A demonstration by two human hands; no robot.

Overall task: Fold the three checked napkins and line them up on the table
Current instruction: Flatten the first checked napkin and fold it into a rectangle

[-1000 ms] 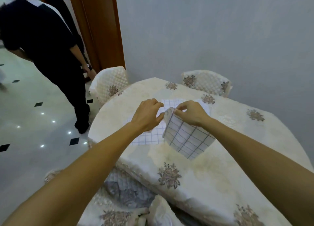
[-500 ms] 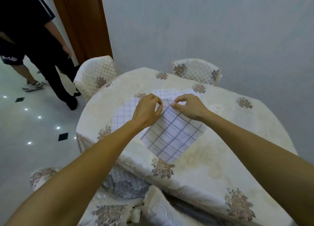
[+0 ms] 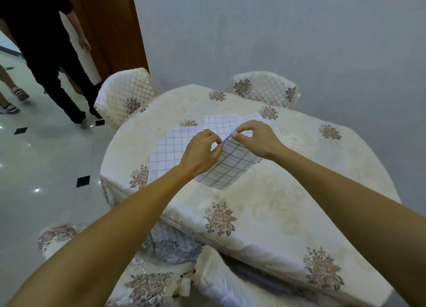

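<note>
Napkin (image 3: 232, 166) is sinking from hanging onto the middle of the table (image 3: 288, 191), overlapping the flat napkins (image 3: 170, 150) there. Left hand (image 3: 200, 154) and right hand (image 3: 255, 140) are pinching its far edge close together; folding is only beginning.

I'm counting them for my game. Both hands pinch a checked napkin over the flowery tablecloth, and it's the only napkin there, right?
Not quite. The left hand and right hand do pinch a checked napkin over the flowery tablecloth, but the head view shows another napkin lying flat beside it, partly under the left hand.
</note>
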